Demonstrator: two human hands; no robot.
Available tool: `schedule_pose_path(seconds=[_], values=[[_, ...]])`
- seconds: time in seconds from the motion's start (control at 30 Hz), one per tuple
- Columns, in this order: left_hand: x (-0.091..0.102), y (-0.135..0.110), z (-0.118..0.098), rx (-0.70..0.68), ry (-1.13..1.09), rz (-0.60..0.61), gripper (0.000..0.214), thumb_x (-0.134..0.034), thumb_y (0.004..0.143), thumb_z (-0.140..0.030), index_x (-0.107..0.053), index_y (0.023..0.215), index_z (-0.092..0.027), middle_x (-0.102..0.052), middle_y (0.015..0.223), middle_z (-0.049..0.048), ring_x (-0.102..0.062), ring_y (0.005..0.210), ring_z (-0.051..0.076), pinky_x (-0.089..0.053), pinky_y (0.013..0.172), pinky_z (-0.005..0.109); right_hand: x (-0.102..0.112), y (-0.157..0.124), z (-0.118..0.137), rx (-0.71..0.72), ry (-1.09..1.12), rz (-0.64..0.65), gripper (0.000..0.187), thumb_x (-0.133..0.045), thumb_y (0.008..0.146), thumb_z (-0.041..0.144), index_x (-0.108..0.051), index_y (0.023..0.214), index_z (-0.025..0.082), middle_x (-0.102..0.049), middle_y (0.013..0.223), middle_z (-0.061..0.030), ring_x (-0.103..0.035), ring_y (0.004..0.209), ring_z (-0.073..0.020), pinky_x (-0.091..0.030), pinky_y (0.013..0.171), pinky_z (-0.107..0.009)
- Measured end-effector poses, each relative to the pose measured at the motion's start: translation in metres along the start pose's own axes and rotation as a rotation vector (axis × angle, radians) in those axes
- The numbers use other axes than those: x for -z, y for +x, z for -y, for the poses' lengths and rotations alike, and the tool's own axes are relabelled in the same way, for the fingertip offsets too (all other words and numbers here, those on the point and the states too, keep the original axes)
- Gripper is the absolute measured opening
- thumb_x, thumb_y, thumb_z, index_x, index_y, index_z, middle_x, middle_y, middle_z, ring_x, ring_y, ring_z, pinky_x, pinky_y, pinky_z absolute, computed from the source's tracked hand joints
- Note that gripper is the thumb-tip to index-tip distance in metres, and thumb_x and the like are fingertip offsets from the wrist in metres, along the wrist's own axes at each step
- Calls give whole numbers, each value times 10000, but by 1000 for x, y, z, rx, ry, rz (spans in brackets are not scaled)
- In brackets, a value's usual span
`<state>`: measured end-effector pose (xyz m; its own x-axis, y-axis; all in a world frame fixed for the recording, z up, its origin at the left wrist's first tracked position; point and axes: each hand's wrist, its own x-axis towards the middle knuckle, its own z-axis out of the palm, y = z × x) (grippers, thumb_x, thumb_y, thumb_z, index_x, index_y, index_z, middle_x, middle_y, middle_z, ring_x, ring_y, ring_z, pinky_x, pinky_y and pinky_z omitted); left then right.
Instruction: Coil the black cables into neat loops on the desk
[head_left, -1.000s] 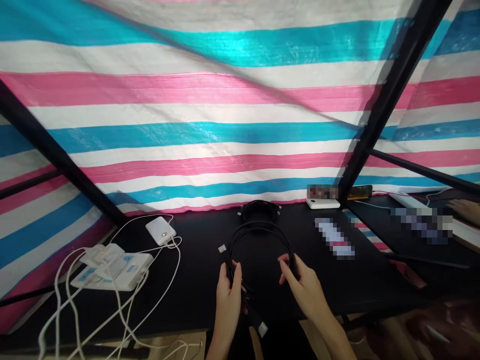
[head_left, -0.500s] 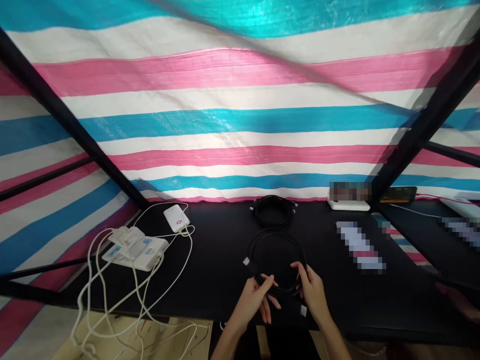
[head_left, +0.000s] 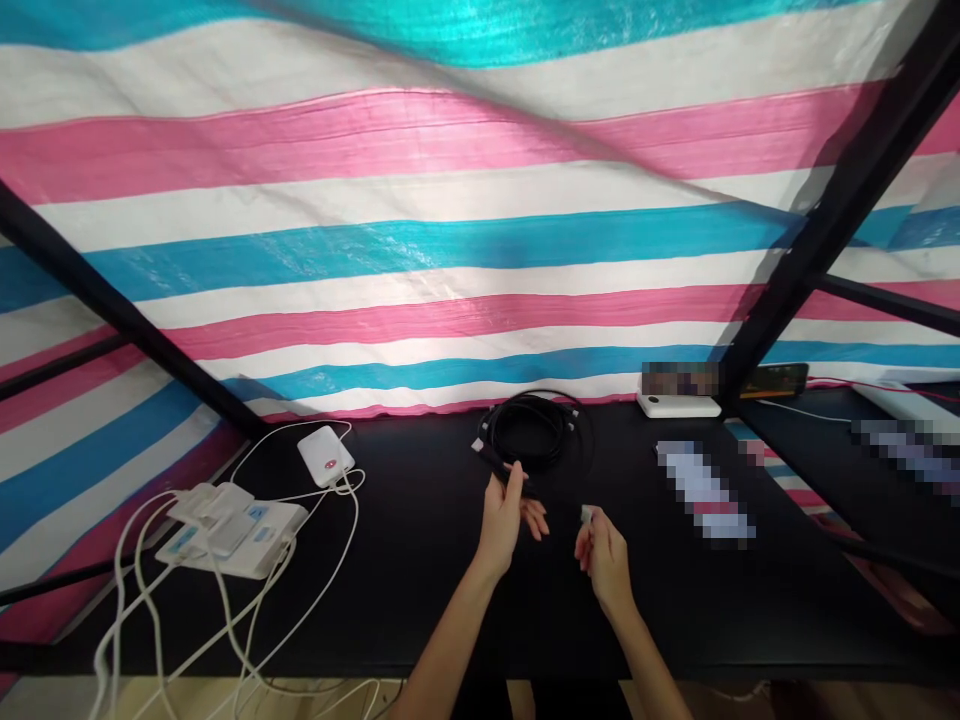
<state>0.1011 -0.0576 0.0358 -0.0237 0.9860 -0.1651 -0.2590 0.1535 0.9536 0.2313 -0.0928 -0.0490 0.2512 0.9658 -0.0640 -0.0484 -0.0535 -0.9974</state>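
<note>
Black coiled cables (head_left: 534, 430) lie piled at the back of the black table (head_left: 420, 560), against the striped tarp. My left hand (head_left: 506, 515) reaches forward, its fingers closed on the near edge of a black cable coil. My right hand (head_left: 602, 553) hovers a little nearer to me, pinching a small silver cable plug (head_left: 586, 515) at its fingertips. The cable running from that plug is hard to follow against the dark table.
A white power strip (head_left: 232, 525) with several white chargers and trailing white leads sits at the left, with a white power bank (head_left: 325, 456) behind it. A white box (head_left: 677, 404) and blurred items lie at the right. Black frame bars (head_left: 825, 210) cross both sides.
The coil I held near the table's front has been carried back onto the other coil by the tarp. My left hand went forward with it; my right hand now pinches a plug.
</note>
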Motion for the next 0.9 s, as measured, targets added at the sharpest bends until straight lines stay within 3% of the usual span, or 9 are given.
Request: schedule_pose_path(seconds=[0.1, 0.23, 0.4, 0.57, 0.67, 0.73, 0.9], values=[[-12, 32, -6, 14, -91, -9, 418, -514, 804, -585, -413, 884, -187, -592, 470, -35, -572, 340, 133, -374, 300, 158, -1, -1, 2, 14, 9, 9, 571, -335, 861, 637, -616, 874, 139, -455, 449, 52, -375, 332, -85, -255, 330, -191], [-17, 61, 5, 196, -166, -42, 300, -478, 893, -444, -424, 923, -150, -684, 642, 49, -621, 425, 105, -433, 380, 145, -3, -2, 4, 24, -1, 7, 547, -368, 862, 624, -620, 822, 140, -442, 446, 55, -368, 341, -79, -262, 349, -192], [-9, 60, 23, 246, -132, 19, 243, -483, 912, -344, -488, 937, -103, -698, 998, 205, -651, 483, 108, -489, 430, 172, -6, -1, 4, 21, -33, 4, 541, -370, 862, 624, -611, 790, 145, -436, 428, 58, -362, 332, -80, -261, 350, -197], [-7, 59, 22, 218, -85, 20, 251, -513, 903, -287, -519, 1064, -95, -679, 1082, 199, -657, 524, 94, -496, 457, 161, -7, 0, 3, 53, -89, 11, 522, -359, 883, 592, -615, 791, 146, -437, 414, 58, -388, 334, -88, -294, 373, -205], [-12, 66, 19, 180, -24, -31, 272, -503, 905, -284, -514, 1114, -109, -689, 1073, 171, -641, 499, 76, -478, 448, 156, -7, 1, 2, 52, -111, 9, 525, -358, 883, 591, -620, 785, 146, -443, 413, 55, -392, 331, -89, -293, 371, -208], [-14, 72, 19, 171, 39, -74, 289, -529, 882, -343, -559, 1030, -97, -710, 1005, 165, -600, 425, 67, -449, 409, 166, -7, 1, 1, 47, -120, 5, 530, -364, 878, 597, -621, 757, 149, -440, 407, 54, -390, 327, -90, -290, 368, -209], [-9, 76, 29, 190, 223, -132, 518, -486, 805, -592, -601, 700, -98, -671, 561, 93, -500, 310, 87, -353, 334, 197, -8, 2, 1, 47, -147, -8, 558, -377, 863, 619, -587, 618, 164, -432, 384, 44, -391, 324, -87, -295, 372, -208]])
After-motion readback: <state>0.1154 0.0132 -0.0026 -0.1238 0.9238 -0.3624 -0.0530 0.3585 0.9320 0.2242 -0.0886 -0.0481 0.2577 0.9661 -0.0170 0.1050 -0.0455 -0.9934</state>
